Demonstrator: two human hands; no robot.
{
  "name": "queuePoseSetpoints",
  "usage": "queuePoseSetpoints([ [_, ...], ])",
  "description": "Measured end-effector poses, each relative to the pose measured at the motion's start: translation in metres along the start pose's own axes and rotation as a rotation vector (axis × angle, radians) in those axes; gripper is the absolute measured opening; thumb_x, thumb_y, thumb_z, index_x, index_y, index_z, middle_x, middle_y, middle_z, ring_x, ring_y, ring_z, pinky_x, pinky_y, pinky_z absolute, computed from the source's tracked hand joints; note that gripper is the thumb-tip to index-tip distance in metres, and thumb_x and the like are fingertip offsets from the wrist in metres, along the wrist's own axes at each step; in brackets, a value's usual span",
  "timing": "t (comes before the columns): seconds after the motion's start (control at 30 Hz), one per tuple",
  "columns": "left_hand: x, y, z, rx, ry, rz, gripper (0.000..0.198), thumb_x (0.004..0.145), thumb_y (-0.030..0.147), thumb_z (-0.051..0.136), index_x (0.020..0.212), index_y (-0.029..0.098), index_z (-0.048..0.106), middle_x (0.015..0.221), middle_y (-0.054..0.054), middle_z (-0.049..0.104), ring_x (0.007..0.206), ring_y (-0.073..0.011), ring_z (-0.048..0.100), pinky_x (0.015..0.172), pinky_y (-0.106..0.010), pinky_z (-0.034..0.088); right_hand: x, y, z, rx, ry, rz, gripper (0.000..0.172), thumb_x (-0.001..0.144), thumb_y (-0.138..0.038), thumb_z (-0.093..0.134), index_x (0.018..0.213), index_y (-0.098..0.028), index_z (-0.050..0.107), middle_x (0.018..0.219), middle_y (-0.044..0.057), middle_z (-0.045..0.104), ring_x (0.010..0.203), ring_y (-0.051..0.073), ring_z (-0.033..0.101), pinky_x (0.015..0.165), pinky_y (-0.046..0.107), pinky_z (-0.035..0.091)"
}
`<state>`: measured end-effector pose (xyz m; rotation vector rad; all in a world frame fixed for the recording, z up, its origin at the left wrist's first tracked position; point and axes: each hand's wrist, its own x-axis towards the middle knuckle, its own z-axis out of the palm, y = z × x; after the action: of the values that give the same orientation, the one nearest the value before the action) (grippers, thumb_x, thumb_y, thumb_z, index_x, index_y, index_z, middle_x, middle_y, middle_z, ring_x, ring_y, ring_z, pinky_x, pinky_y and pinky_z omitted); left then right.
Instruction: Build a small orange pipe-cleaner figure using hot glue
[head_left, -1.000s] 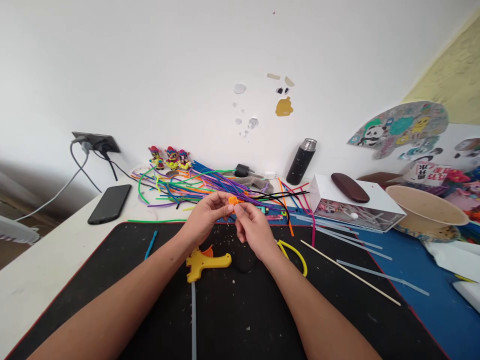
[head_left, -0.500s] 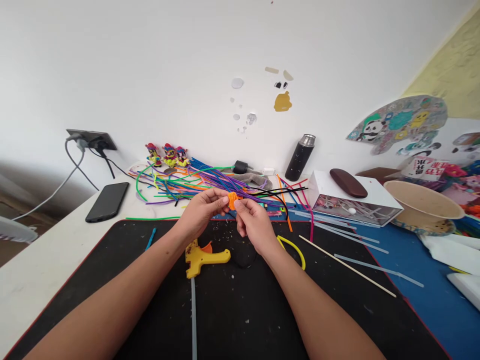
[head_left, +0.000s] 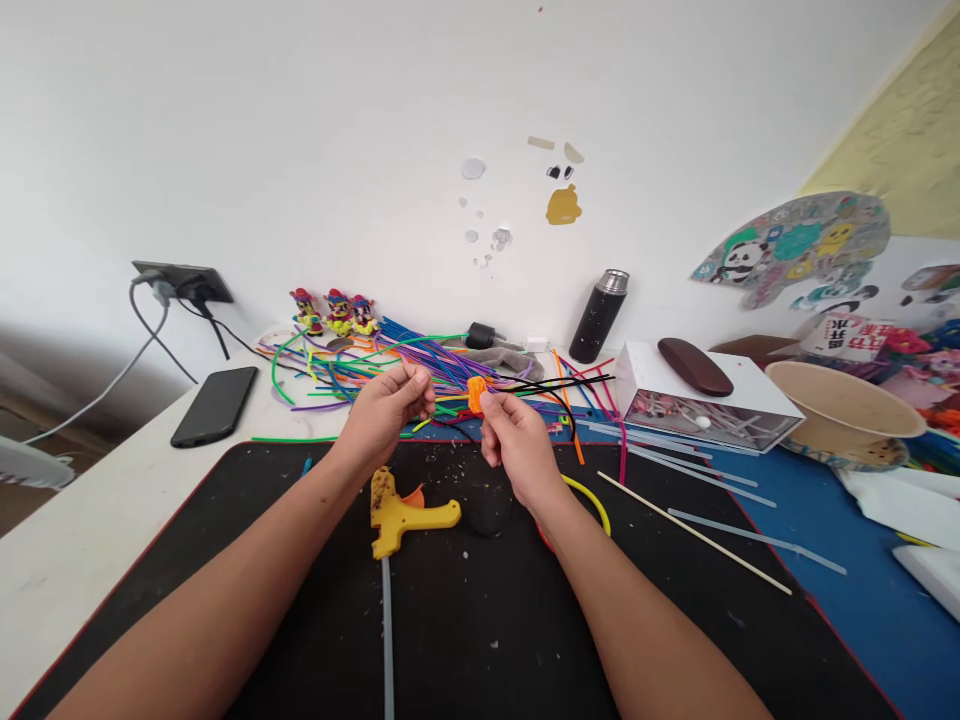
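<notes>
My right hand (head_left: 517,440) pinches a small orange piece (head_left: 477,394), perhaps bent pipe cleaner, between thumb and fingers above the mat's far edge. To its left, my left hand (head_left: 390,410) is apart from the piece, thumb and fingertips pressed together. Whether anything thin sits in that pinch I cannot make out. Below the hands a yellow hot glue gun (head_left: 401,515) lies on the black mat (head_left: 480,630), a long glue stick (head_left: 388,640) running from its back end. Behind them spreads a pile of coloured pipe cleaners (head_left: 442,350).
A phone (head_left: 215,406) lies at left. Small figurines (head_left: 339,312) and a black bottle (head_left: 600,316) stand by the wall. At right are a white box (head_left: 720,400), a beige bowl (head_left: 844,400), clear glue sticks (head_left: 705,470), a wooden stick (head_left: 694,532) and a yellow loop (head_left: 596,500).
My hands have moved apart. The left hand has let go of the orange piece and shifted left; the right hand holds it slightly further right and higher.
</notes>
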<state>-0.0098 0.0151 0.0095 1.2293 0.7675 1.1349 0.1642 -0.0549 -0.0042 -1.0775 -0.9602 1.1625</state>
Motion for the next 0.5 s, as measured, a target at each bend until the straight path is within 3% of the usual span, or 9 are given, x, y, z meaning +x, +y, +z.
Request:
queuePoseSetpoints([
  [0.17,0.003,0.008,-0.013,0.404,-0.100,0.074,0.046,0.088,0.061,0.070,0.070,0.020,0.060,0.063,-0.001,0.060,0.058,-0.0143,0.051,0.058,-0.027,0.042,0.002,-0.001,-0.004,0.030,0.036,-0.026,0.046,0.084,-0.064,0.075,0.084,-0.021,0.059,0.050,-0.010,0.047,0.036,0.007,0.040,0.038,0.021,0.029],
  [0.33,-0.001,0.008,-0.011,0.778,-0.227,0.085,0.047,0.097,0.059,0.052,0.068,0.022,0.051,0.061,0.002,0.054,0.058,-0.0155,0.047,0.059,-0.029,0.036,0.002,-0.003,-0.005,0.056,0.030,-0.039,0.047,0.083,-0.064,0.076,0.080,-0.022,0.056,0.051,-0.010,0.047,0.036,0.007,0.040,0.038,0.021,0.028],
  [0.5,-0.003,0.004,-0.009,1.007,-0.232,0.162,0.043,0.099,0.053,0.042,0.069,0.023,0.044,0.064,0.002,0.049,0.062,-0.0175,0.045,0.060,-0.030,0.032,0.003,-0.008,-0.007,0.074,0.050,-0.045,0.046,0.083,-0.063,0.077,0.081,-0.022,0.057,0.050,-0.009,0.047,0.037,0.007,0.041,0.038,0.021,0.029],
])
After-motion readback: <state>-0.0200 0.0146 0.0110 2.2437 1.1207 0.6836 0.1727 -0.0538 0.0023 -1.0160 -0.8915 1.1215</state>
